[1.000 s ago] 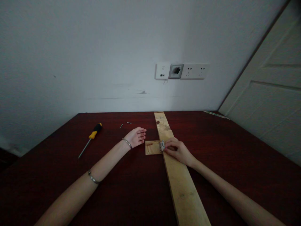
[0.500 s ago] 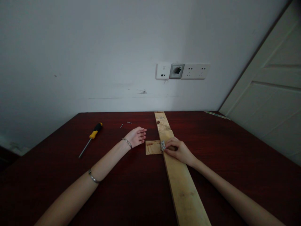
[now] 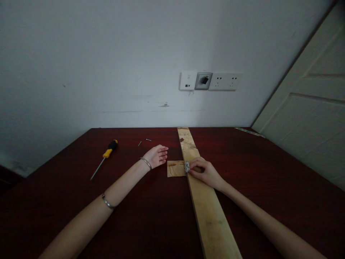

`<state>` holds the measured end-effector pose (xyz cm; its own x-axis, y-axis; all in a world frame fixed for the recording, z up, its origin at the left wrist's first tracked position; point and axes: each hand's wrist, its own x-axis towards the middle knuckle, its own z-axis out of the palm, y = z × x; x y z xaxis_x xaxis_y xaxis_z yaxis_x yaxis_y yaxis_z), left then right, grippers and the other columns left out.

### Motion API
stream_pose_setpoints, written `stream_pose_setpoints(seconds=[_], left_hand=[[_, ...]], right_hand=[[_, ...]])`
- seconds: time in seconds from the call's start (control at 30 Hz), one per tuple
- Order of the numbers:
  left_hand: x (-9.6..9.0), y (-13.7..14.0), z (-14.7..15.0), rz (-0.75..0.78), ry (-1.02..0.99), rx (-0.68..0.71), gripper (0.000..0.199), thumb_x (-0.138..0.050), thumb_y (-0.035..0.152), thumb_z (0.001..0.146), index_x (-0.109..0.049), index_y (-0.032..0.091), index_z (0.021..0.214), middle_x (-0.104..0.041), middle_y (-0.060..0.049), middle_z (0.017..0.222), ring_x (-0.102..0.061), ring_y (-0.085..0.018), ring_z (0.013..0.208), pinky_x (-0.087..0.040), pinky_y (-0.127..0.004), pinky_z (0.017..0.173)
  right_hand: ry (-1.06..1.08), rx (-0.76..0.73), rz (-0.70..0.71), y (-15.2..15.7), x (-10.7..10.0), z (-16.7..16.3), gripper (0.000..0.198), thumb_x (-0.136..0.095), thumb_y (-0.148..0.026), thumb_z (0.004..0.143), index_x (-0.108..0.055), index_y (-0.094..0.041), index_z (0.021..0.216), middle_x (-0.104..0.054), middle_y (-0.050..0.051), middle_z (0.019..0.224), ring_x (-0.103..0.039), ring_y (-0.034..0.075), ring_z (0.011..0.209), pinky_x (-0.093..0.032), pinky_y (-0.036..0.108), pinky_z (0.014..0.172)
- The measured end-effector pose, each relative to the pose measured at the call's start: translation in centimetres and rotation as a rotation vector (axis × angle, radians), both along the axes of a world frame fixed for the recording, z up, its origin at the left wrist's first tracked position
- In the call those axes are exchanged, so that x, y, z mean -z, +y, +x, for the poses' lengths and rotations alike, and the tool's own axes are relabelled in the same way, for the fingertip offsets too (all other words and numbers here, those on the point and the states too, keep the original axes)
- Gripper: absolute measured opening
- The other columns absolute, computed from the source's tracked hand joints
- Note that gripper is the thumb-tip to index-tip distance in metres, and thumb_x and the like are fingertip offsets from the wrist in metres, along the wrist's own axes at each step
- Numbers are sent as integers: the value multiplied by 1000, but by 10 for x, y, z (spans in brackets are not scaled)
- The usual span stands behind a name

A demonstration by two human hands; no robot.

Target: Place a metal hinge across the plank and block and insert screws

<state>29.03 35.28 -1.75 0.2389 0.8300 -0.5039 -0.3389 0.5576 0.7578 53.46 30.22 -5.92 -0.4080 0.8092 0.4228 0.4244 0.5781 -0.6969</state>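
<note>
My right hand (image 3: 202, 171) rests over a long pale wooden board (image 3: 211, 212), its thumb and fingertips closed on a small silver hinge (image 3: 187, 166). The hinge sits at the board's left edge, where a short wooden piece (image 3: 175, 169) lies against the board. Just left of that short piece, my left hand (image 3: 157, 156) is on its side above the table with fingers extended and nothing in them. Two screws (image 3: 144, 141) lie beyond my left hand. Farther left is a screwdriver (image 3: 107, 153) with a yellow and black handle, its shaft pointing toward me.
Everything lies on a dark red table (image 3: 151, 216) that meets a white wall (image 3: 129, 64). Wall sockets (image 3: 223, 81) are mounted above the back edge. A white panelled door (image 3: 312, 97) stands at right, near a thin strip (image 3: 249, 132) on the table.
</note>
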Motion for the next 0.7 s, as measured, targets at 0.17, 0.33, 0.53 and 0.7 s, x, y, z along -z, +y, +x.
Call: stream_pose_setpoints(seconds=[0.17, 0.33, 0.53, 0.7], left_hand=[[1, 0, 0, -2, 2, 5, 9, -53, 21, 77, -59, 13, 79, -56, -1, 62, -52, -10, 50, -42, -22, 49], [2, 1, -1, 1, -2, 2, 12, -51, 21, 79, -59, 12, 79, -56, -1, 62, -52, -10, 50, -43, -22, 49], [1, 1, 0, -1, -4, -9, 13, -50, 21, 80, -59, 12, 78, -55, -1, 62, -52, -10, 50, -42, -23, 50], [0, 0, 0, -2, -2, -11, 12, -51, 21, 79, -59, 12, 79, -55, -1, 62, -52, -10, 50, -42, -22, 50]], right_hand=[[5, -5, 9, 1, 1, 0, 5, -61, -23, 76, -65, -22, 75, -65, 3, 82, -58, 18, 82, -45, 34, 78], [3, -15, 16, 1, 2, 0, 4, -61, -20, 76, -64, -22, 75, -64, 3, 82, -58, 18, 82, -44, 33, 78], [-4, -18, 1, 0, -1, -1, 4, -60, -21, 76, -64, -21, 75, -63, 3, 81, -57, 18, 82, -44, 33, 77], [-16, -25, 10, -2, -2, -1, 6, -60, -20, 77, -65, -22, 76, -63, 3, 82, -57, 18, 83, -44, 33, 78]])
